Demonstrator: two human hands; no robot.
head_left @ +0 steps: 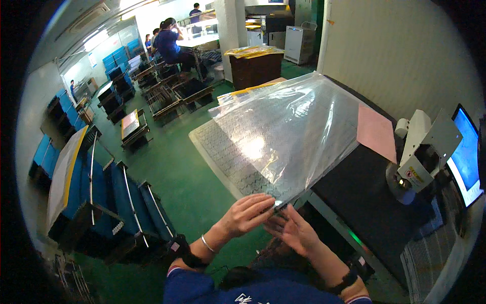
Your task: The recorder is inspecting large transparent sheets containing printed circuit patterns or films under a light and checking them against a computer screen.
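Your left hand [246, 213] is in the lower middle of the frame, palm down, with its fingers curled over the near corner of a large clear plastic bag [288, 126]. It is grasping that corner from above. Your right hand [292, 229] is just beside it, a little lower and to the right, with its fingers stretched toward the same corner and touching the edge of the bag. If this hand really pinches the plastic or only presses on it, I cannot tell, because the fingertips are partly hidden.

The bag fills the middle of the frame. Inside it lies a flat pale sheet with a fine printed pattern [228, 152], and the plastic over it is wrinkled and shines under the light. The bag rests on a dark table [354, 187], and its near corner hangs over the table edge toward you. A pink sheet [375, 131] lies on the table just beside the right edge of the bag.

At the right side of the frame stands a white device on an arm [422, 152], and beside it a lit screen [466, 152]. In the lower left, blue racks [101, 197] stand on the green floor [177, 172]. In the upper left, other people [169, 43] sit at a workbench, well apart from you.
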